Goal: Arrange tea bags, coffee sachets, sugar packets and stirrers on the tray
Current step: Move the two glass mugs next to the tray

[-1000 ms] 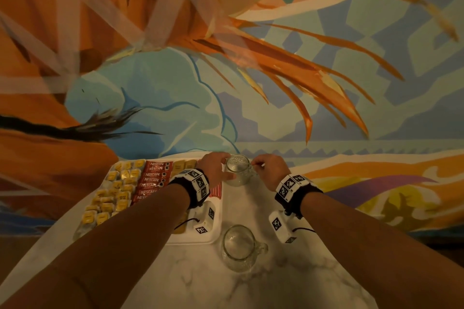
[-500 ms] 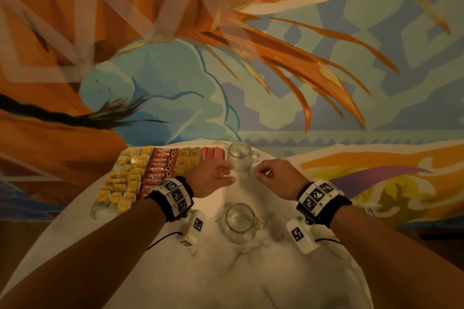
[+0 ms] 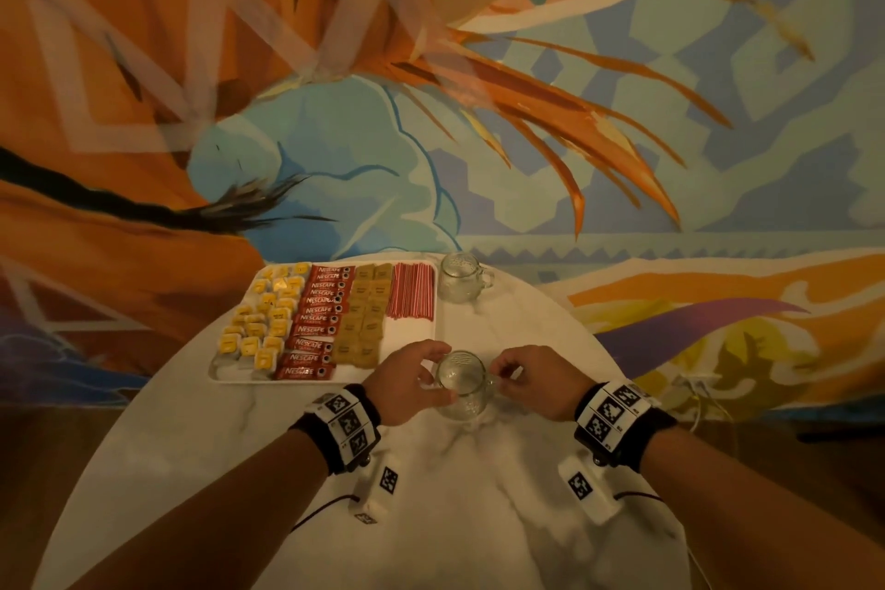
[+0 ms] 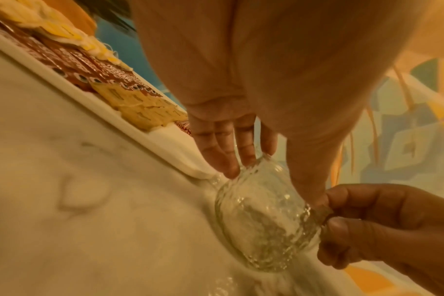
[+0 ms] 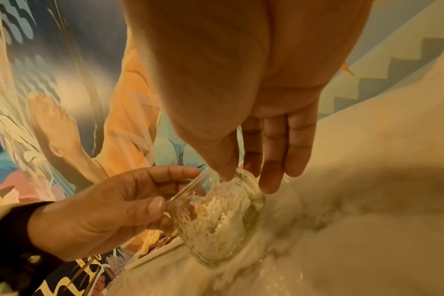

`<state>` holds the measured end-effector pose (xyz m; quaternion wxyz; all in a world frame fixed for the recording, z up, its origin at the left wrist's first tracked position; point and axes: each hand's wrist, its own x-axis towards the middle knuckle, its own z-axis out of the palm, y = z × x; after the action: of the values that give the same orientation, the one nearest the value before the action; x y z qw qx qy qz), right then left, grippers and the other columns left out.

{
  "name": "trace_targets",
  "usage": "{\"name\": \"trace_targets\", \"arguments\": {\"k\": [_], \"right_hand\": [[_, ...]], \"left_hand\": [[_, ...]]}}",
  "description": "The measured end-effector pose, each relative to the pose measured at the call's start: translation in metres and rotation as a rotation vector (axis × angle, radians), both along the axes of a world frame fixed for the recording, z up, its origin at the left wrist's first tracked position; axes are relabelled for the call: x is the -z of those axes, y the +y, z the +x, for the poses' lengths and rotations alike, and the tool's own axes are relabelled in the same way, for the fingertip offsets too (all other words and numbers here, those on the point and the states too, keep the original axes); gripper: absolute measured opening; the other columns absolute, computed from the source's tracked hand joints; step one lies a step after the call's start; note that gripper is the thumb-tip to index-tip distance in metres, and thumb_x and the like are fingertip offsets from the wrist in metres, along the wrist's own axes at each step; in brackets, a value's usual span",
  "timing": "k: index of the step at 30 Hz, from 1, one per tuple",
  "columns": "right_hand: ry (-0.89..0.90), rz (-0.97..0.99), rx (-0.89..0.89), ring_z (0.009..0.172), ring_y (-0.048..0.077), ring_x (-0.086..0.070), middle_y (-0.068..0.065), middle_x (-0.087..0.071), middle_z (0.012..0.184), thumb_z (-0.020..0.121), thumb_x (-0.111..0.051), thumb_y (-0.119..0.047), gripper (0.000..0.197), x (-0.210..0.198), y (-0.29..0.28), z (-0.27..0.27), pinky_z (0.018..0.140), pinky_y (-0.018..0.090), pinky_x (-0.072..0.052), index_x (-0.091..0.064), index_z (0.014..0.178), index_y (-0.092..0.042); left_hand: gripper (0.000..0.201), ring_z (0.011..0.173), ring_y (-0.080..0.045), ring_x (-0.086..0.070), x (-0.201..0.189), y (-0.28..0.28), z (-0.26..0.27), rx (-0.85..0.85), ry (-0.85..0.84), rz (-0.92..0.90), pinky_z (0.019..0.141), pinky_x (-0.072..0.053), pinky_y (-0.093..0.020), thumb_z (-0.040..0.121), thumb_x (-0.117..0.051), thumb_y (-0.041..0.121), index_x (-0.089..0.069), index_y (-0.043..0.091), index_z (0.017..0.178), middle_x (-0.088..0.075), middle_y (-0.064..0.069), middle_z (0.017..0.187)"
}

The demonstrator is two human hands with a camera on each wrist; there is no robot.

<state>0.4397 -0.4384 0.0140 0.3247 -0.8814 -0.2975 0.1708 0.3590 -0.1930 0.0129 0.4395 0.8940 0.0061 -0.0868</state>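
Note:
A white tray holds rows of yellow tea bags, red coffee sachets, brown sugar packets and red stirrers. Just right of the tray's near corner stands a clear glass mug. My left hand grips its body, thumb and fingers wrapped round the rim. My right hand pinches the mug's handle. In the left wrist view the mug stands on the marble beside the tray's rim. The right wrist view shows the same mug.
A second glass mug stands at the tray's far right corner. The round white marble table curves away on both sides; a painted mural wall rises behind it. A white cable lies off the table's right edge.
Both hands drew back from the far mug toward me and took hold of the near mug. The far mug stays beside the tray's far corner.

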Motion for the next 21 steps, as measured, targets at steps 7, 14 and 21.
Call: {"name": "trace_targets", "arguments": {"k": [7, 14, 21], "right_hand": [[-0.063, -0.022, 0.071, 0.092, 0.014, -0.065, -0.001, -0.073, 0.103, 0.090, -0.068, -0.016, 0.016, 0.000, 0.015, 0.017, 0.085, 0.024, -0.049, -0.074, 0.105, -0.017], [-0.056, 0.035, 0.280, 0.104, 0.020, -0.066, 0.002, -0.072, 0.111, 0.091, -0.065, -0.016, 0.018, 0.001, 0.037, 0.051, 0.088, 0.023, -0.047, -0.073, 0.107, -0.019], [-0.034, 0.007, 0.331, 0.112, 0.024, -0.063, 0.006, -0.068, 0.122, 0.094, -0.061, -0.015, 0.025, -0.001, 0.051, 0.070, 0.093, 0.027, -0.047, -0.070, 0.118, -0.016]], "left_hand": [[0.071, 0.097, -0.015, -0.063, 0.001, -0.002, 0.021, -0.037, -0.030, 0.009, 0.087, -0.055, -0.029, 0.080, -0.084, 0.026, -0.049, 0.016, 0.141, -0.057, 0.003, 0.131], [0.062, 0.109, -0.021, -0.063, -0.002, 0.004, 0.061, -0.183, 0.008, -0.002, 0.094, -0.053, -0.035, 0.085, -0.080, 0.018, -0.050, 0.013, 0.139, -0.057, 0.002, 0.129], [0.042, 0.111, -0.017, -0.063, 0.014, 0.017, 0.092, -0.248, 0.014, 0.094, 0.101, -0.052, -0.041, 0.088, -0.072, 0.018, -0.061, 0.017, 0.130, -0.067, 0.000, 0.122]]}}
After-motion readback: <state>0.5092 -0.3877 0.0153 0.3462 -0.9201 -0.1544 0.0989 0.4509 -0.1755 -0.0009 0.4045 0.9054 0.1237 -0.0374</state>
